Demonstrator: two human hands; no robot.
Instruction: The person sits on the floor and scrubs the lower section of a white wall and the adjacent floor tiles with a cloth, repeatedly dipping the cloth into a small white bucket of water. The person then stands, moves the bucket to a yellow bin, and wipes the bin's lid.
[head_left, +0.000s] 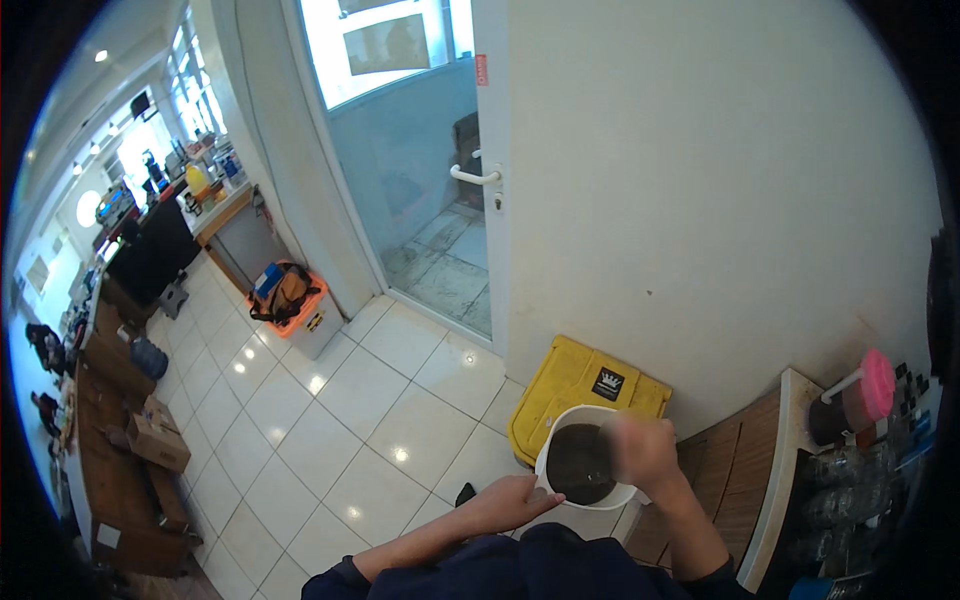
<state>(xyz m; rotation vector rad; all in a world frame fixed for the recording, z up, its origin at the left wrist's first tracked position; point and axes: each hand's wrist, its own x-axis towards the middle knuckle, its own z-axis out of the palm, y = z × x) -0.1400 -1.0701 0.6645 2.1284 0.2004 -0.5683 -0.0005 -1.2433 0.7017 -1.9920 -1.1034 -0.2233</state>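
A white plastic bucket (541, 480) with dark contents is before me, low in the picture. My left hand (517, 501) grips the bucket's near left rim, its thumb lying over the edge. Over the bucket's right side my right hand (646, 454) is curled and blurred; whether something is held in it cannot be seen. Just beyond the bucket stands a yellow storage box lid (574, 375) bearing a crown mark.
A counter (780, 465) at the right holds a pink-lidded pitcher (876, 384) and glass jars. A white-framed glass door (427, 187) stands ahead. An orange-rimmed bin (319, 330) with a bag, a cardboard box (159, 439) and wooden cabinets (127, 502) are to the left.
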